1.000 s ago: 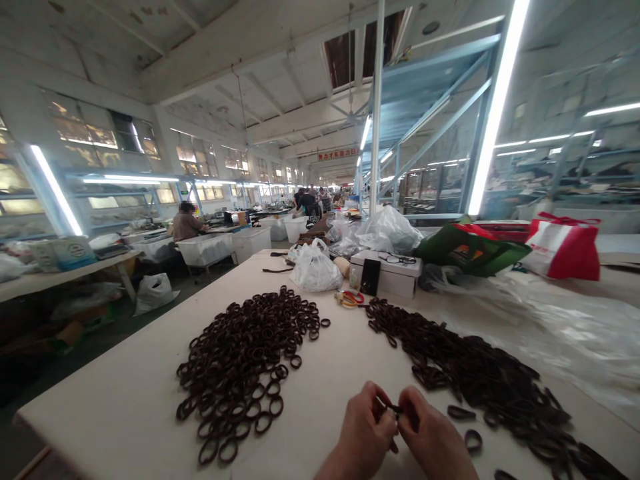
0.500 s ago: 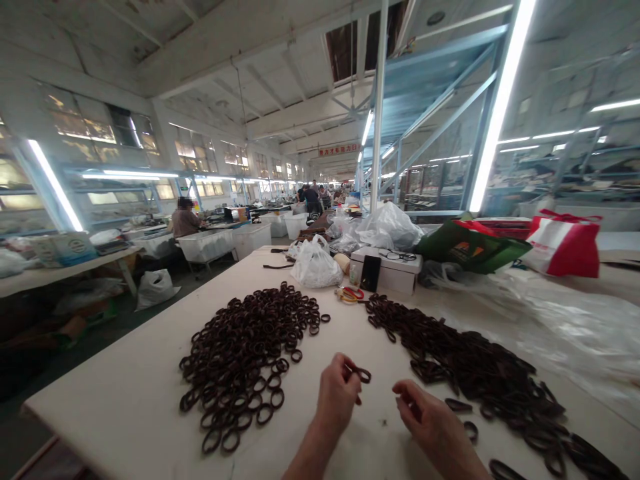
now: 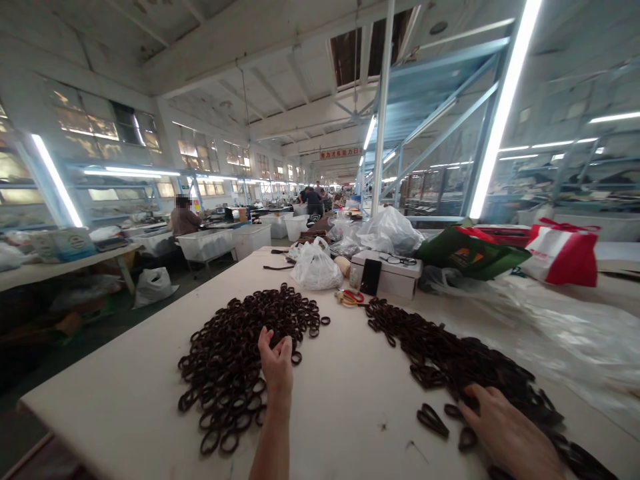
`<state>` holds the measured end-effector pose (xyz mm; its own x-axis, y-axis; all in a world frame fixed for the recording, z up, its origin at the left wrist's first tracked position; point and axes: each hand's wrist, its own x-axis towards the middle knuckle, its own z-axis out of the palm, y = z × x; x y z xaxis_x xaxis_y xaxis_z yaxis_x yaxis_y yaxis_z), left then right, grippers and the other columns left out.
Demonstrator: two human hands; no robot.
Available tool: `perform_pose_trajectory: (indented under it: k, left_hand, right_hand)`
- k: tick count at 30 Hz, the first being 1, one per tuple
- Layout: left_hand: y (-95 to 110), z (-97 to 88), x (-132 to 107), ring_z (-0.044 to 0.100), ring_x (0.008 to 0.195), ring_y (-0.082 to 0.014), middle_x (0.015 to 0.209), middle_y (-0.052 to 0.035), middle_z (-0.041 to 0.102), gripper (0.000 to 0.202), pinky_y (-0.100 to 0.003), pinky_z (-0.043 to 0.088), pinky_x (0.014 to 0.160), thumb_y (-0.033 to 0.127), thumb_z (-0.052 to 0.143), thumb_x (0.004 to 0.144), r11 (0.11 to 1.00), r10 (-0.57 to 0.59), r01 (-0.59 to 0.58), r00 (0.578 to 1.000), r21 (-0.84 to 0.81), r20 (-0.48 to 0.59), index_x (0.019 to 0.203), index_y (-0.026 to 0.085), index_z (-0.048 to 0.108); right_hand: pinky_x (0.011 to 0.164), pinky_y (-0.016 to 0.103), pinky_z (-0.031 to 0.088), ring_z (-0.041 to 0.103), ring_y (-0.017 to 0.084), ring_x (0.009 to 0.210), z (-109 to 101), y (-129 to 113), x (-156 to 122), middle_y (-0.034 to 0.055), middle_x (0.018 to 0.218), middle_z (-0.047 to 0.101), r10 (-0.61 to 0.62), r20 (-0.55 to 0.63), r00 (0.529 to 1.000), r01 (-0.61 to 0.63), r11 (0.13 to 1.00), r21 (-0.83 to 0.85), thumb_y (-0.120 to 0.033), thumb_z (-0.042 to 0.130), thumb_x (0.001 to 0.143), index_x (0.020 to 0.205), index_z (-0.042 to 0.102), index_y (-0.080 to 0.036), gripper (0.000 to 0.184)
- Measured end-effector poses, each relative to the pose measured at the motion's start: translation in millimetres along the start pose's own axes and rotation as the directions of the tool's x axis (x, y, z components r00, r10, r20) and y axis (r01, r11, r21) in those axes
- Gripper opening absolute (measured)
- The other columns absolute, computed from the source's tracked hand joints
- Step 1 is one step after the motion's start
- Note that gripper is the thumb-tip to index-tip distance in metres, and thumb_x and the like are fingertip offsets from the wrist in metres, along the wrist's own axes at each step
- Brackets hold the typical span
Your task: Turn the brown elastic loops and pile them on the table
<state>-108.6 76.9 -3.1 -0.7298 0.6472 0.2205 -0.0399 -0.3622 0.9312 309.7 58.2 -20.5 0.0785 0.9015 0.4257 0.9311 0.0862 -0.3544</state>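
My left hand (image 3: pixel 277 363) hovers over the right side of a heap of dark brown rounded loops (image 3: pixel 235 347), its fingers apart and no loop visible in them. On the right, my right hand (image 3: pixel 505 427) reaches into a long pile of dark, flatter loops (image 3: pixel 450 350). Its thumb and forefinger look spread around part of that pile, and the other fingers are partly hidden. Just left of this hand, a flattened loop (image 3: pixel 433 420) lies by itself on the pale tabletop (image 3: pixel 345 400), with a smaller loop (image 3: pixel 467 438) below the thumb.
Behind the piles are scissors with red and yellow handles (image 3: pixel 350 297), a white plastic bag (image 3: pixel 317 267), a dark phone (image 3: pixel 371 277) leaning on a white box (image 3: pixel 403 280), a green bag (image 3: pixel 470 253) and a red-white bag (image 3: pixel 563 253). A seated person (image 3: pixel 184 219) is far left.
My left hand has moved left from the middle to the round-loop heap and let go of its loop. My right hand has shifted right onto the other pile; a flattened loop now lies apart.
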Motion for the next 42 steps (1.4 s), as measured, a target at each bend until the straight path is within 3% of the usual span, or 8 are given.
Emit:
perform_pose_trajectory:
  k: [5,10,20,26,32,34,38,42]
  left_hand:
    - [-4,13.7,-15,0.062,0.092,-0.0189,0.135,-0.0150,0.042,0.068,-0.028,0.053,0.075,0.037,0.065,0.079,1.000,-0.026,0.024,0.990,0.012,0.139,0.137,0.020,0.034]
    - [3,22.5,-35,0.061,0.092,-0.0184,0.133,-0.0163,0.042,0.070,-0.029,0.051,0.078,0.042,0.064,0.078,0.999,-0.035,0.025,0.966,0.041,0.257,0.137,0.018,0.033]
    - [15,37.6,-70,0.061,0.088,-0.0184,0.127,-0.0167,0.048,0.063,-0.029,0.049,0.079,0.032,0.062,0.078,0.991,-0.088,0.028,0.880,0.134,0.467,0.135,0.015,0.039]
    - [10,45.9,-98,0.057,0.082,-0.0163,0.114,-0.0115,0.058,0.056,-0.025,0.047,0.072,0.026,0.060,0.075,0.966,-0.204,0.041,0.727,0.255,0.655,0.129,0.014,0.049]
    - [-2,58.4,-134,0.059,0.068,-0.0159,0.087,-0.0083,0.067,0.042,-0.023,0.042,0.058,0.028,0.059,0.070,0.937,-0.325,0.270,0.437,0.222,0.839,0.108,0.011,0.065]
    - [-2,61.7,-137,0.059,0.061,-0.0157,0.075,-0.0074,0.066,0.035,-0.023,0.040,0.055,0.030,0.060,0.068,0.917,-0.345,0.342,0.417,0.207,0.841,0.094,0.009,0.068]
    - [1,63.6,-132,0.057,0.052,-0.0159,0.062,-0.0040,0.062,0.048,-0.023,0.038,0.049,0.036,0.074,0.056,0.852,-0.438,0.484,0.454,0.198,0.776,0.094,0.007,0.063]
    - [3,59.0,-127,0.059,0.057,-0.0145,0.074,-0.0080,0.065,0.057,-0.022,0.040,0.054,0.038,0.082,0.055,0.753,-0.505,0.628,0.361,0.196,0.785,0.099,0.008,0.062]
  right_hand:
    - [0.077,0.037,0.046,0.065,0.025,0.078,15,-13,0,0.0094,0.084,0.065,-0.037,0.170,0.985,0.036,0.999,0.010,-0.032,0.045,0.078,0.083,0.066,-0.021,0.025]
    - [0.082,0.031,0.046,0.064,0.021,0.091,16,-34,-5,0.0066,0.097,0.066,-0.147,0.299,0.943,0.110,0.984,0.137,-0.013,0.040,0.071,0.091,0.069,-0.022,0.036]
    - [0.079,0.033,0.048,0.063,0.022,0.083,14,-51,-2,0.0055,0.095,0.065,-0.156,0.196,0.968,0.109,0.967,0.230,-0.031,0.050,0.075,0.089,0.067,-0.023,0.024]
    - [0.067,0.028,0.051,0.061,0.019,0.071,18,-72,-4,0.0039,0.082,0.066,-0.037,0.240,0.970,-0.124,0.777,0.618,-0.047,0.061,0.073,0.091,0.064,-0.021,0.032]
    - [0.064,0.027,0.049,0.056,0.017,0.067,26,-112,-24,0.0006,0.071,0.059,-0.122,0.395,0.911,-0.315,0.415,0.853,-0.047,0.069,0.068,0.078,0.060,-0.019,0.031]
    - [0.064,0.028,0.049,0.056,0.016,0.066,25,-120,-28,-0.0002,0.070,0.057,-0.141,0.424,0.895,-0.359,0.337,0.870,-0.047,0.069,0.069,0.078,0.058,-0.019,0.031]
    - [0.068,0.031,0.049,0.057,0.019,0.071,21,-124,-30,0.0011,0.072,0.058,-0.143,0.419,0.897,-0.363,0.303,0.881,-0.049,0.068,0.070,0.081,0.058,-0.019,0.033]
    - [0.068,0.030,0.050,0.056,0.018,0.072,21,-122,-29,0.0018,0.073,0.058,-0.119,0.372,0.921,-0.312,0.352,0.883,-0.047,0.067,0.069,0.080,0.059,-0.019,0.031]
